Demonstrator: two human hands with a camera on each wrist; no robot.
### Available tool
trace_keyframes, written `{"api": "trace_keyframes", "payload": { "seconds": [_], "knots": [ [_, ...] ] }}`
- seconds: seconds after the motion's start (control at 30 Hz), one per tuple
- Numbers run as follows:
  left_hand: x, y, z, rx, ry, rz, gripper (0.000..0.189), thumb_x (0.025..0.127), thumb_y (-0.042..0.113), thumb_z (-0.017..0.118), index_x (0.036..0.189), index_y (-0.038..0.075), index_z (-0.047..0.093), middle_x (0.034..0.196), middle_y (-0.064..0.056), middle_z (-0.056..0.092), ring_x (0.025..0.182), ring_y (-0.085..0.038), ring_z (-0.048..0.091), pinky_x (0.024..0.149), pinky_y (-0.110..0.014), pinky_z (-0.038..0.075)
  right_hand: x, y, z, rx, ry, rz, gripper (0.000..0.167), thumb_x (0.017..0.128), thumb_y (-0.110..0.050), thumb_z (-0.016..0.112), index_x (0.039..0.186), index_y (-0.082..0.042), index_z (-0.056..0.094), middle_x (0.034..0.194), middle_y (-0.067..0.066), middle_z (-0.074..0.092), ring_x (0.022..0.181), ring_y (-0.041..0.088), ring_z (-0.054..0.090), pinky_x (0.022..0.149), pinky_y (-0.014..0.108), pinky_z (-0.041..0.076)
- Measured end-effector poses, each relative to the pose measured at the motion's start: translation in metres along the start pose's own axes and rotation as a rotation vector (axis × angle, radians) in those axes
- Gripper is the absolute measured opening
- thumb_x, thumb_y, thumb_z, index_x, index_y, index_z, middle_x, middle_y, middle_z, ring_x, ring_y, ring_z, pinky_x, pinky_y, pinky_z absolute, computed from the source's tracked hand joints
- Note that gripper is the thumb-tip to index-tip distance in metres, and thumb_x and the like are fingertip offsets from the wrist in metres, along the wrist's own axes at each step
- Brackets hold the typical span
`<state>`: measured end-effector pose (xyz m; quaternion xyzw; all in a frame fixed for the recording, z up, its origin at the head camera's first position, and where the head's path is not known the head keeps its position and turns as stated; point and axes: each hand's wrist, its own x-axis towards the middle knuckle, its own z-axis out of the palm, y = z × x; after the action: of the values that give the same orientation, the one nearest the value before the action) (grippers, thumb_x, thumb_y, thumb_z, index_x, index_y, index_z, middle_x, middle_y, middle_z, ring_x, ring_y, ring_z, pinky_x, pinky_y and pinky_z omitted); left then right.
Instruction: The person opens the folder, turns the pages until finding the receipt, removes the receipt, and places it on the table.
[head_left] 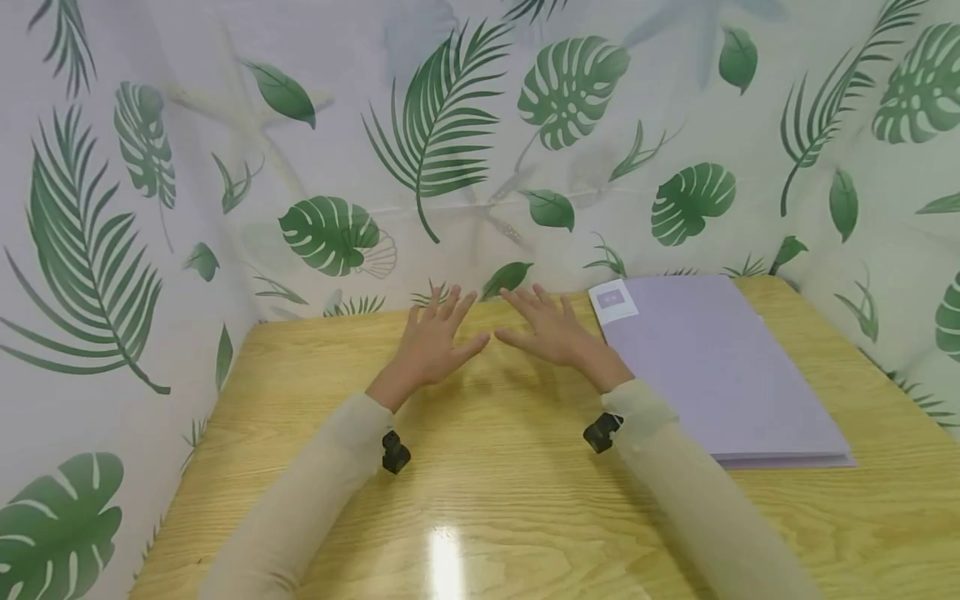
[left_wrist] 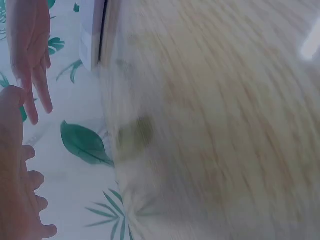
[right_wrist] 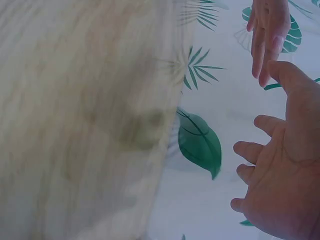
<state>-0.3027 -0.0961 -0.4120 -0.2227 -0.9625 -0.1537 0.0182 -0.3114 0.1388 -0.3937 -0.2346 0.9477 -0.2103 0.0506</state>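
Observation:
Both hands hover over the far middle part of the wooden table (head_left: 480,467), palms down and fingers spread. The left hand (head_left: 433,342) holds nothing; its thumb points toward the other hand. Opposite it, the right hand (head_left: 551,333) has its fingers straight and is bare as well, the two thumb tips almost meeting in the head view. Just to the right of the right hand lies a flat lilac folder (head_left: 720,367) with a white label (head_left: 613,300) at its upper left corner. The right wrist view catches the right palm (right_wrist: 285,195) with its fingers apart.
A white curtain (head_left: 480,167) printed with green leaves stands along the table's back and both sides. Each wrist carries a small black camera, one on the left (head_left: 395,452) and one on the right (head_left: 603,432). Light reflects off the table's near part.

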Motion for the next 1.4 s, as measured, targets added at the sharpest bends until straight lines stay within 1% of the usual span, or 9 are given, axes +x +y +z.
{"api": "trace_keyframes", "payload": {
  "seconds": [0.27,0.43,0.57,0.67,0.8,0.97,1.03,1.2,1.4],
  "knots": [
    [0.009,0.036,0.007,-0.092,-0.003,0.028,0.079,0.104,0.062,0.038,0.166,0.022,0.011,0.173,-0.01,0.008,0.16,-0.035,0.002,0.126,-0.066,0.007,-0.013,0.015,-0.039,-0.011,-0.023,0.0,0.081,0.102,-0.054,0.052,0.165,-0.016,0.018,0.169,0.017,0.022,0.157,0.047,0.007,0.12,0.075,0.006],
    [0.016,0.068,0.018,-0.201,0.02,0.077,0.078,0.104,0.058,0.042,0.165,0.019,0.014,0.172,-0.012,0.012,0.16,-0.035,0.009,0.125,-0.064,0.017,-0.028,0.037,-0.07,0.042,-0.024,0.02,0.083,0.102,-0.053,0.054,0.165,-0.016,0.015,0.169,0.018,0.021,0.155,0.047,0.015,0.12,0.071,0.019],
    [0.021,0.097,0.029,-0.313,0.018,0.091,0.079,0.104,0.056,0.043,0.165,0.014,0.016,0.172,-0.013,0.014,0.159,-0.033,0.012,0.126,-0.061,0.02,-0.046,0.056,-0.095,0.082,-0.024,0.074,0.085,0.101,-0.052,0.056,0.165,-0.015,0.014,0.17,0.019,0.017,0.154,0.046,0.021,0.12,0.069,0.023],
    [0.023,0.12,0.039,-0.398,0.004,0.074,0.079,0.104,0.053,0.047,0.164,0.012,0.017,0.171,-0.014,0.015,0.159,-0.033,0.012,0.126,-0.058,0.021,-0.061,0.075,-0.11,0.076,-0.022,0.129,0.086,0.101,-0.051,0.057,0.165,-0.015,0.013,0.169,0.022,0.017,0.153,0.049,0.022,0.118,0.071,0.025],
    [0.023,0.149,0.053,-0.512,-0.018,0.037,0.081,0.103,0.048,0.052,0.164,0.01,0.015,0.172,-0.014,0.013,0.16,-0.031,0.011,0.129,-0.05,0.018,-0.081,0.11,-0.122,0.059,-0.006,0.189,0.087,0.101,-0.047,0.058,0.164,-0.007,0.013,0.166,0.03,0.019,0.149,0.054,0.024,0.115,0.073,0.026],
    [0.022,0.178,0.073,-0.749,-0.031,0.015,0.085,0.102,0.039,0.059,0.165,0.01,0.008,0.172,-0.013,0.009,0.16,-0.027,0.007,0.13,-0.042,0.013,-0.109,0.161,-0.127,0.048,-0.002,0.255,0.09,0.101,-0.042,0.06,0.161,0.003,0.011,0.16,0.04,0.021,0.144,0.06,0.024,0.112,0.074,0.029],
    [0.022,0.186,0.08,-0.814,-0.042,0.015,0.088,0.101,0.036,0.06,0.165,0.008,0.006,0.172,-0.014,0.007,0.16,-0.027,0.006,0.13,-0.041,0.013,-0.12,0.18,-0.128,0.055,-0.005,0.265,0.091,0.101,-0.04,0.061,0.159,0.008,0.011,0.158,0.043,0.02,0.142,0.063,0.025,0.111,0.075,0.03],
    [0.023,0.198,0.095,-0.813,-0.083,0.02,0.095,0.1,0.038,0.063,0.163,0.0,0.001,0.171,-0.021,0.002,0.16,-0.029,0.004,0.13,-0.039,0.013,-0.146,0.214,-0.126,0.112,-0.064,0.329,0.097,0.099,-0.038,0.063,0.156,0.015,0.006,0.157,0.046,0.013,0.14,0.067,0.02,0.111,0.076,0.026],
    [0.026,0.204,0.112,-0.766,-0.121,0.006,0.103,0.098,0.044,0.065,0.163,0.001,-0.001,0.171,-0.021,-0.002,0.16,-0.026,0.004,0.129,-0.034,0.014,-0.167,0.236,-0.122,0.161,-0.15,0.433,0.103,0.1,-0.046,0.059,0.154,0.018,-0.001,0.155,0.049,0.009,0.139,0.068,0.02,0.11,0.076,0.028]
  ]
}}
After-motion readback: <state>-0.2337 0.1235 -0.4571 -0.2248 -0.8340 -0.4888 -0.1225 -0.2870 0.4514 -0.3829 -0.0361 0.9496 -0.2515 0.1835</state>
